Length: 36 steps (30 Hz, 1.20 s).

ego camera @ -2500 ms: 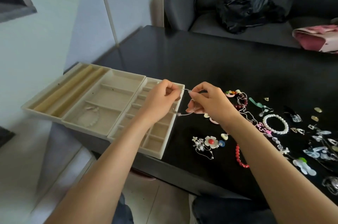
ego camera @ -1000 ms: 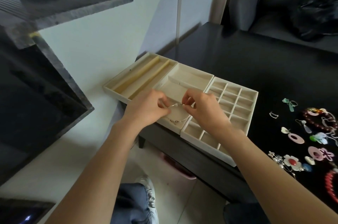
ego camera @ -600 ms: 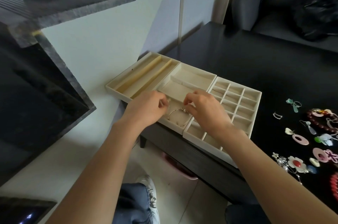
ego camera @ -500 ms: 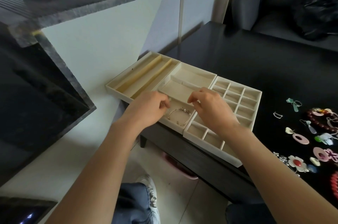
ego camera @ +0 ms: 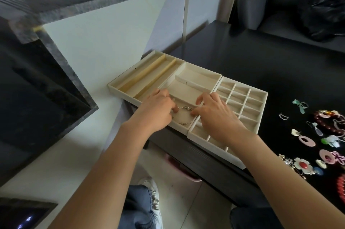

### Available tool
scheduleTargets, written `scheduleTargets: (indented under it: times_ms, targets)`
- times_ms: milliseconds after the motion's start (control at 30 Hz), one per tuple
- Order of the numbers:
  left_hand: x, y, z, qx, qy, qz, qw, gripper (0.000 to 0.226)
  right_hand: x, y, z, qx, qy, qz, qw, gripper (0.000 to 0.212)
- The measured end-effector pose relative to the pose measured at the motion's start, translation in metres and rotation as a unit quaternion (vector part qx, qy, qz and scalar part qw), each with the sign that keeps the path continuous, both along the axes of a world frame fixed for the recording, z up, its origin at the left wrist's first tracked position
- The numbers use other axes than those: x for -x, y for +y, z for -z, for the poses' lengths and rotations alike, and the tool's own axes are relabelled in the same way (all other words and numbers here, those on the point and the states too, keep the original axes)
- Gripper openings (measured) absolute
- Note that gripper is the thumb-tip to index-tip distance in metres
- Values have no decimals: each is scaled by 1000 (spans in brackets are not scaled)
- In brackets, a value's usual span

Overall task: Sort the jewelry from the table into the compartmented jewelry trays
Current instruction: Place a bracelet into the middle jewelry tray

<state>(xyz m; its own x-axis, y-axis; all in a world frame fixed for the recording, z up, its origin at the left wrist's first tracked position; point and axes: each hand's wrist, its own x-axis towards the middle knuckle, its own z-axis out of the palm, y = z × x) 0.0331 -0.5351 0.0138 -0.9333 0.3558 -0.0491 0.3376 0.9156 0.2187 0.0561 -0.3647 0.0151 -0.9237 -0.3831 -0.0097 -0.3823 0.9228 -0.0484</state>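
Note:
Three cream jewelry trays stand side by side at the black table's (ego camera: 261, 60) left edge: a long-slot tray (ego camera: 130, 81), a middle tray (ego camera: 197, 77) with wide compartments, and a small-grid tray (ego camera: 259, 113). A thin silver chain bracelet (ego camera: 185, 107) lies in the middle tray's nearest compartment. My left hand (ego camera: 156, 111) is curled with its fingertips pinched on the chain's left end. My right hand (ego camera: 216, 114) hovers over the seam between the middle and grid trays, fingers spread, its thumb tip at the chain's right end. Part of the chain is hidden under my left hand.
Loose jewelry lies on the table at the right: a white flower brooch (ego camera: 303, 165), a pink ring earring (ego camera: 306, 141), a dark red bead bracelet (ego camera: 324, 122), a teal piece (ego camera: 300, 106). A dark shelf (ego camera: 37, 88) juts out at left. A black bag (ego camera: 324, 17) sits on the sofa.
The chain went from the jewelry pile, held taut between both hands, down into the middle tray's near compartment. My right hand let go, lifted, and has come back to the chain.

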Motion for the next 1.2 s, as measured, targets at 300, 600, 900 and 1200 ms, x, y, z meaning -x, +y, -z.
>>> scheduleTargets:
  times_ms: [300, 600, 900, 1200]
  targets:
    - [0, 3, 0, 10, 39, 44, 998, 42, 1, 2, -3, 7, 17, -17, 1000, 43]
    - [-1, 5, 2, 24, 61, 44, 997, 45, 0, 2, -5, 43, 2, 4, 999, 44]
    - [-15, 9, 5, 49, 57, 69, 995, 45, -10, -3, -3, 2, -20, 11, 1000, 38]
    - [-41, 35, -28, -87, 59, -19, 994, 31, -39, 30, -30, 182, -26, 146, 972, 46]
